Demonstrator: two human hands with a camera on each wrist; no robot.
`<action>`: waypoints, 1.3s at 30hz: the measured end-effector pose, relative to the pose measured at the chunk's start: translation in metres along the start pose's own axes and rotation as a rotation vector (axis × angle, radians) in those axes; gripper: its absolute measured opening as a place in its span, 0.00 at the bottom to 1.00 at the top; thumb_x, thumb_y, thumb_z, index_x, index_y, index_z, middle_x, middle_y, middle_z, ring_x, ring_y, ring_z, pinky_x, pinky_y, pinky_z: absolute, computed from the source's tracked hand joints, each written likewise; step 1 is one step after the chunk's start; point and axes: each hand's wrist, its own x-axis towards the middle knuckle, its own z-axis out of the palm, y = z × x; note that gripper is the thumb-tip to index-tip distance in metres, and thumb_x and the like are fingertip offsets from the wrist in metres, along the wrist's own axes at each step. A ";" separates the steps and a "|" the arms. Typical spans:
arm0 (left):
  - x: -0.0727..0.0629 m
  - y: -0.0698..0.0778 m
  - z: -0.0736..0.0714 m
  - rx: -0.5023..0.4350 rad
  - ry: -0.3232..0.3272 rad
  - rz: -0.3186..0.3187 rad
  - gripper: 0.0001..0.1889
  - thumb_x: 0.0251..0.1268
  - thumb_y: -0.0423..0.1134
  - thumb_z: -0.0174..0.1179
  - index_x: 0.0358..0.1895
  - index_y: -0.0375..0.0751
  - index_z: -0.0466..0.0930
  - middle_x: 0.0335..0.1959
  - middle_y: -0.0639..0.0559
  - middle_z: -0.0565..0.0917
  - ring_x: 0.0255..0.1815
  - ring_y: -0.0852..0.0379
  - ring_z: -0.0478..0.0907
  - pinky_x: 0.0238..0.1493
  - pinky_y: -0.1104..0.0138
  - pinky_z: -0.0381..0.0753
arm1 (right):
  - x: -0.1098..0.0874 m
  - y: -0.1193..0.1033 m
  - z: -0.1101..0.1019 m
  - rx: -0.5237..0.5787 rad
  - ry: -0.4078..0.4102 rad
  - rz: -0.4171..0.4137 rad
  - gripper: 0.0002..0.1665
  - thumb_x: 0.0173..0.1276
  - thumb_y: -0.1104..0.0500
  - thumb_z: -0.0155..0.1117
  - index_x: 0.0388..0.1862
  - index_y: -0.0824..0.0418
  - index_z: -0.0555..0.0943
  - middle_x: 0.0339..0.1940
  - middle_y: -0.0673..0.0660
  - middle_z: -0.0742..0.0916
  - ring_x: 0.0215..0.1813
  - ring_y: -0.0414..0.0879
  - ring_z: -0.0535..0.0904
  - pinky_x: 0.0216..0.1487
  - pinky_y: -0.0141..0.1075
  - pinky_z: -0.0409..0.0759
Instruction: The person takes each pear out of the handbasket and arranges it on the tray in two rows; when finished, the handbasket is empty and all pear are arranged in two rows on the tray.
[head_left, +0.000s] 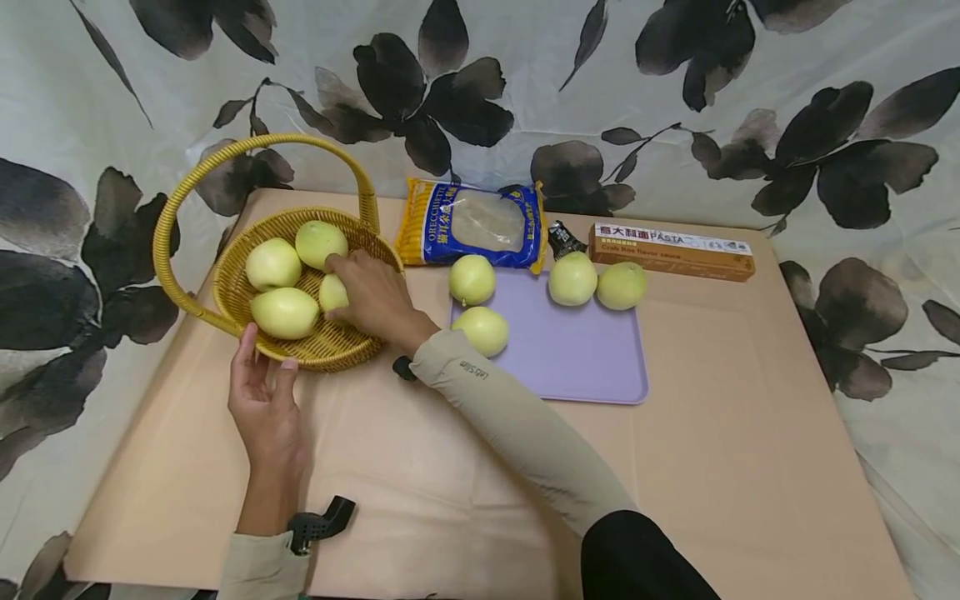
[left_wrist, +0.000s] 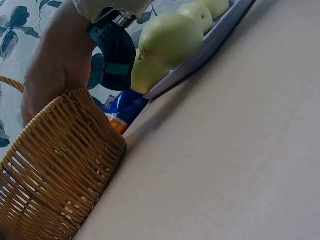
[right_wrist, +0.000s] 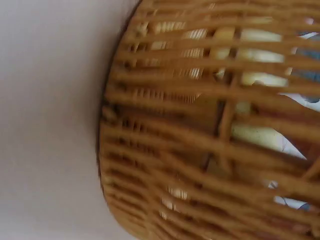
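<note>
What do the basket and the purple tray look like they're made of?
The basket looks woven from rattan or a plastic imitation, slightly shiny: thin strands, gaps between. The purple tray is probably smooth, matte plastic, judging by its even colour and thin raised rim.

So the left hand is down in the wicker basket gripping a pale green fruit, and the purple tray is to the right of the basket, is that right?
Not quite: the head view shows the right hand down in the wicker basket gripping a pale green fruit. The purple tray is indeed to the basket's right.
</note>
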 end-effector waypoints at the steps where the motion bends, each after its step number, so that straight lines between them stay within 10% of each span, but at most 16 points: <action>1: 0.000 0.000 0.000 -0.002 0.001 -0.003 0.36 0.74 0.20 0.57 0.82 0.45 0.64 0.86 0.51 0.58 0.86 0.48 0.56 0.75 0.73 0.74 | -0.001 0.000 0.000 0.002 -0.004 -0.011 0.38 0.64 0.39 0.80 0.70 0.44 0.77 0.62 0.52 0.83 0.58 0.45 0.82 0.54 0.39 0.83; 14: -0.001 -0.001 0.000 -0.008 0.007 -0.003 0.35 0.74 0.20 0.56 0.82 0.44 0.64 0.86 0.51 0.58 0.87 0.48 0.56 0.76 0.71 0.73 | -0.030 0.007 -0.022 0.253 0.151 0.034 0.42 0.57 0.40 0.86 0.69 0.39 0.78 0.63 0.48 0.82 0.60 0.43 0.80 0.56 0.37 0.80; 28: 0.000 -0.001 0.002 -0.044 0.015 -0.007 0.36 0.73 0.19 0.56 0.81 0.43 0.65 0.86 0.50 0.58 0.87 0.50 0.56 0.79 0.67 0.70 | -0.109 0.046 -0.052 0.481 0.335 0.014 0.42 0.53 0.50 0.90 0.67 0.47 0.82 0.64 0.52 0.83 0.65 0.44 0.78 0.55 0.30 0.87; 39: 0.000 -0.004 0.002 -0.090 0.015 0.017 0.35 0.73 0.17 0.56 0.81 0.40 0.65 0.86 0.48 0.58 0.86 0.48 0.57 0.69 0.76 0.77 | -0.160 0.066 -0.045 0.491 0.307 0.035 0.43 0.50 0.53 0.91 0.66 0.50 0.82 0.62 0.52 0.84 0.65 0.46 0.80 0.55 0.38 0.90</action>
